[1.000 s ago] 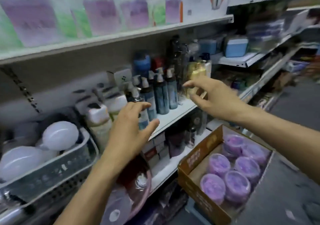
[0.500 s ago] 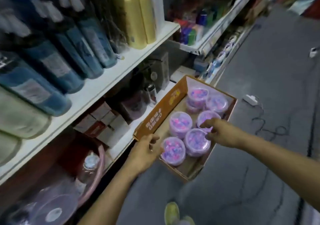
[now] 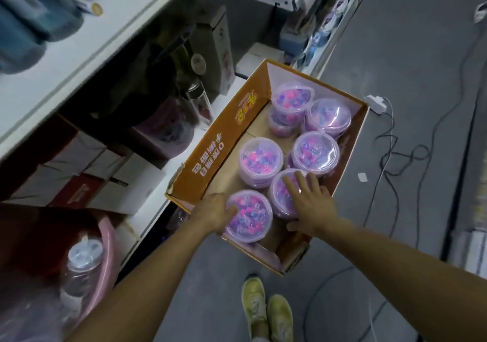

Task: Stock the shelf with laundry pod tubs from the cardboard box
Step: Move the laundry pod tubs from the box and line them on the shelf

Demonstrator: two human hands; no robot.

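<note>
An open orange cardboard box (image 3: pixel 218 141) stands on the floor against the bottom shelf. It holds several clear laundry pod tubs full of pink and purple pods. My left hand (image 3: pixel 213 212) curls round the left side of the nearest tub (image 3: pixel 250 216), fingers hooked on its rim. My right hand (image 3: pixel 308 202) lies flat on the lid of the tub beside it (image 3: pixel 279 196), fingers spread and thumb along the tub's near side. Both tubs rest in the box. Other tubs (image 3: pixel 261 158) (image 3: pixel 316 152) stand behind them.
A white shelf board (image 3: pixel 87 43) with blue bottles runs along the upper left. Below it are boxes (image 3: pixel 87 183), a glass bottle (image 3: pixel 200 104), a pink basin (image 3: pixel 108 244) and a clear jar (image 3: pixel 84 260). Cables (image 3: pixel 390 157) trail on the grey floor. My shoes (image 3: pixel 266 312) are below the box.
My view has dropped from the shelf to the box. Both hands came down from the bottles into the box and now rest on two near tubs.
</note>
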